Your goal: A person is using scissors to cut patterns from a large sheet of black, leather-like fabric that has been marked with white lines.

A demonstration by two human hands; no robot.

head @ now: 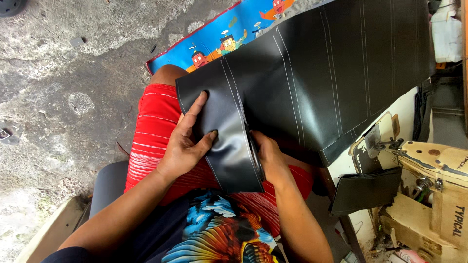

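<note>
Your left hand (187, 141) lies flat, fingers spread, on the black sheet (302, 73) across your lap; your right hand (268, 158) grips the sheet's cut edge beside it.

Right hand (269, 158) half hidden: fingers tucked behind the black leatherette sheet (312, 73), whatever is gripped there impossible to tell. Sheet's far edge cut off at the top. Cartoon-printed mat (219, 39) mostly covered by the sheet. Sewing machine (429, 190) cropped at the right edge. Small dark item (7, 135) at the left edge too cropped to identify.
</note>
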